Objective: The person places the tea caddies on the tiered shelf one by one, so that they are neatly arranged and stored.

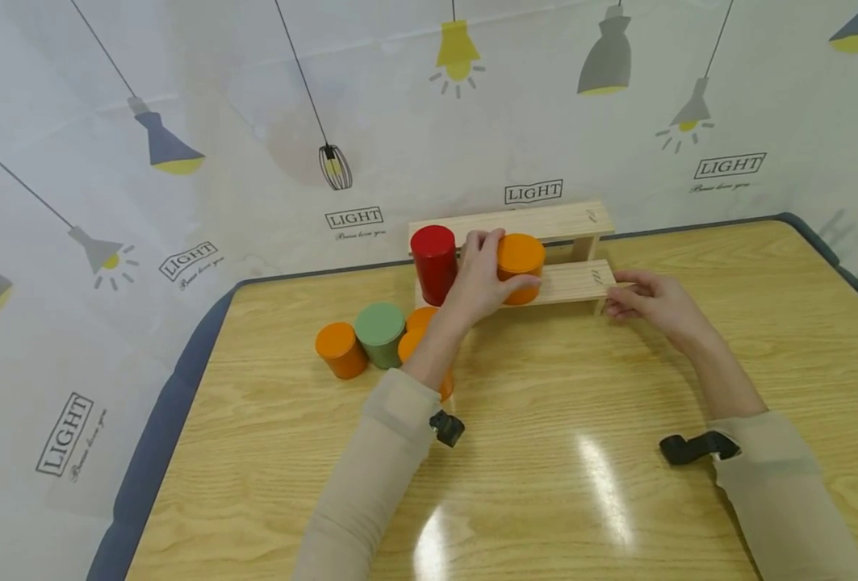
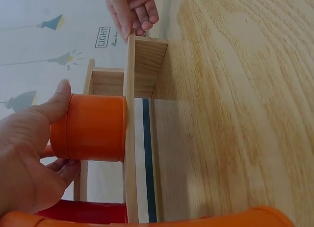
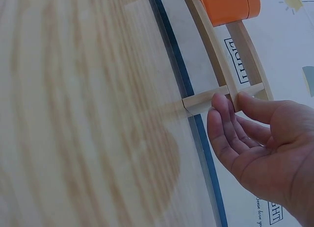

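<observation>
A two-step wooden rack (image 1: 574, 282) stands at the back of the table. My left hand (image 1: 481, 278) grips a short orange canister (image 1: 521, 257) with its thumb in front and its fingers on the far side. In the left wrist view the canister's base meets the lower step. To its left on the same step stands a taller red canister (image 1: 436, 266), partly behind the hand in the left wrist view. At the right end of that step, my right hand (image 1: 657, 305) pinches the board's edge between thumb and fingers, as the right wrist view shows.
Left of the rack, a small orange canister (image 1: 341, 350) and a green canister (image 1: 381, 335) stand on the wooden table (image 1: 545, 452). More orange canisters (image 1: 421, 319) are partly hidden by my left forearm. A lamp-patterned sheet (image 1: 254, 161) hangs behind the table's dark edge.
</observation>
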The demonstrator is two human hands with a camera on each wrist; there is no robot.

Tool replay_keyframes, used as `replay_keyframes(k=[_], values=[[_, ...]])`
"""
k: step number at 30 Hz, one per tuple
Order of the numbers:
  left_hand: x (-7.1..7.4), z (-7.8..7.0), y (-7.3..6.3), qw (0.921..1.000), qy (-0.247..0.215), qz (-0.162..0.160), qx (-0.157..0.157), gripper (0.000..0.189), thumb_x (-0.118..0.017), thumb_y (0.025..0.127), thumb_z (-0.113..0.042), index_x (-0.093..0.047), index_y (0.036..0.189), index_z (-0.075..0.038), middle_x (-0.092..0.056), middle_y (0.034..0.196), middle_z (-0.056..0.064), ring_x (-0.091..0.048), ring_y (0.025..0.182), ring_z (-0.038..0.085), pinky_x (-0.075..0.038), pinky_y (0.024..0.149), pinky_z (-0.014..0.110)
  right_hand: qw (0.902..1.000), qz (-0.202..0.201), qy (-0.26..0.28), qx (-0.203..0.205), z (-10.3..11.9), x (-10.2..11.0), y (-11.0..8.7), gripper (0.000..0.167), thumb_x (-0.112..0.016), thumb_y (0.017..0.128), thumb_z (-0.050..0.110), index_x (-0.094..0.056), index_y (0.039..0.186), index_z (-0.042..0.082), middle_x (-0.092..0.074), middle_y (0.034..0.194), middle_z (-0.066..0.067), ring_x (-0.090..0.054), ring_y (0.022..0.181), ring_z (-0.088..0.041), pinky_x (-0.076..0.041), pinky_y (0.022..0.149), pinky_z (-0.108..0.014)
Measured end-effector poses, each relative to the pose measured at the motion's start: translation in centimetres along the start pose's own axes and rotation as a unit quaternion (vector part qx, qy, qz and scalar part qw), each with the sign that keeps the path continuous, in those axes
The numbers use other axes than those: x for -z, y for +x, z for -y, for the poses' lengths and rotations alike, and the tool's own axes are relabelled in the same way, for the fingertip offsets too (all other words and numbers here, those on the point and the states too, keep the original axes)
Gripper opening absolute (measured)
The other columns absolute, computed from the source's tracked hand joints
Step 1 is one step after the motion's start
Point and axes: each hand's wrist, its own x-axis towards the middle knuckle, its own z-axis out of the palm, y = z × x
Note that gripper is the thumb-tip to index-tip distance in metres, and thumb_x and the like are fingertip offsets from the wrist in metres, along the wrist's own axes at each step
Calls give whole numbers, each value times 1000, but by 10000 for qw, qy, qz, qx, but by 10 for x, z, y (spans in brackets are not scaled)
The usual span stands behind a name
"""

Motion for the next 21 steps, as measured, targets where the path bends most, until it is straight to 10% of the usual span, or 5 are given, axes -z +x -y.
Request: replay_keyframes(k=[21], values=[[21, -15, -12, 9878, -444, -604, -1361, 75, -78, 89, -39, -43, 148, -9, -41, 145, 6, -39, 133, 18, -36, 108, 24, 10000, 9, 80, 20, 2, -1, -2, 64, -55, 106, 22, -28, 151, -14, -68, 106, -5, -69, 88, -8, -58, 84, -30]])
